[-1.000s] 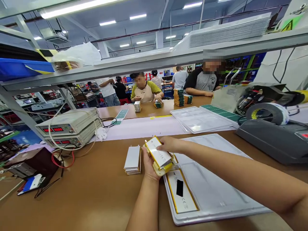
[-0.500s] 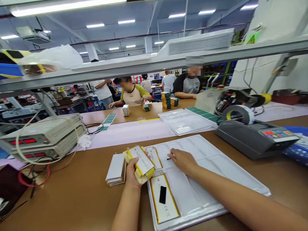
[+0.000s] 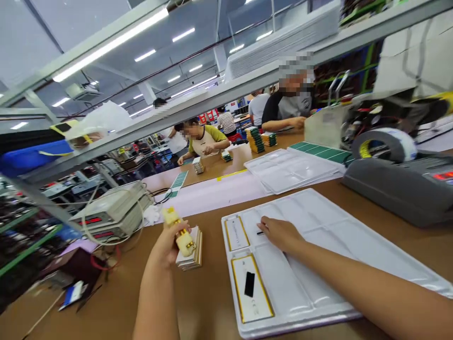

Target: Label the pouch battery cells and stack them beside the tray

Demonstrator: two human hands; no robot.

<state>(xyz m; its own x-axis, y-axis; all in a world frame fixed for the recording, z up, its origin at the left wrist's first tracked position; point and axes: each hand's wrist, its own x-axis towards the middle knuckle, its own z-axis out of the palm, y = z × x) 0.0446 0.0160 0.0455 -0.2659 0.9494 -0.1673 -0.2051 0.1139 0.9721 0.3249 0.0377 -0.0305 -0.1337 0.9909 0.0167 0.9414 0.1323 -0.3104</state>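
Observation:
My left hand (image 3: 170,243) is wrapped round a small stack of battery cells (image 3: 179,231), turned so that its pale yellow edge faces me. It is held beside and partly over a pile of white flat pieces (image 3: 194,252) on the table. My right hand (image 3: 279,232) is closed above the white plastic tray (image 3: 318,255), pinching a small black strip (image 3: 260,233). Two flat white battery cells with yellow edges lie in the tray's left compartments: the far cell (image 3: 237,233) is plain, and the near cell (image 3: 252,302) carries a black patch (image 3: 249,284).
More clear trays (image 3: 283,167) lie beyond the work tray. A grey tape dispenser (image 3: 392,189) stands at right, stacked meters (image 3: 113,212) at left. An overhead shelf rail (image 3: 212,101) crosses the view. Two co-workers sit across the table near stacks of green-and-yellow pieces (image 3: 255,140).
My left hand has moved left from the tray's edge to the white pile and turned the cells edge-on. My right hand stays over the tray with the black strip. The view has tilted.

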